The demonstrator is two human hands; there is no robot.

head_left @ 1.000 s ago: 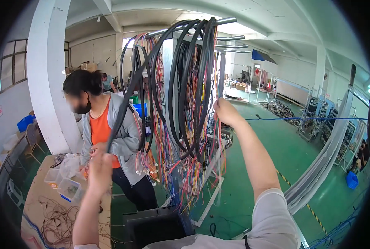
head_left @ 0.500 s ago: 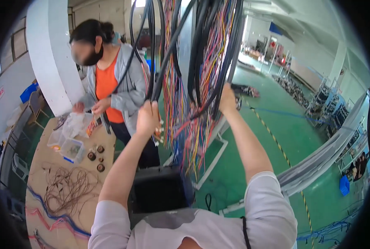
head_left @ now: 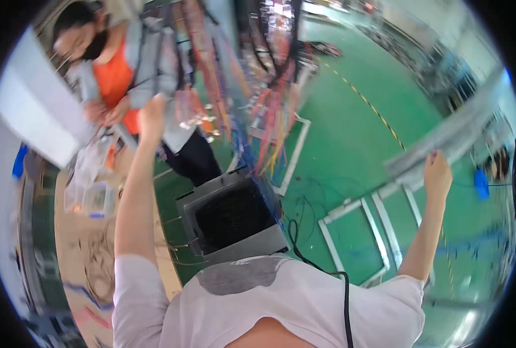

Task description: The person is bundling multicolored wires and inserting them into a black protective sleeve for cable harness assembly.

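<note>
Bundles of black cables and many-coloured wires point(head_left: 211, 75) hang in front of me, smeared by motion. To their left my left hand point(head_left: 152, 118) is raised, its fingers closed round a black cable point(head_left: 160, 61) that runs up from it. Beside this hand dangle wire ends with small white connectors point(head_left: 194, 120). My right hand point(head_left: 437, 173) is far out to the right, away from the hanging bundles, with its fingers curled in. Whatever it may hold is hidden.
A black box-shaped unit point(head_left: 232, 214) stands below the wires. At left, a table point(head_left: 75, 243) bears clear plastic boxes point(head_left: 95, 199) and loose wires. Behind it a person point(head_left: 110, 75) handles something. White metal frames point(head_left: 356, 232) and a long grey covered bar point(head_left: 420, 153) lie at right.
My right hand has left the hanging cables and swung out to the right. My left hand has moved left with the cable. The view has tilted down, and the bundles sit higher in it.
</note>
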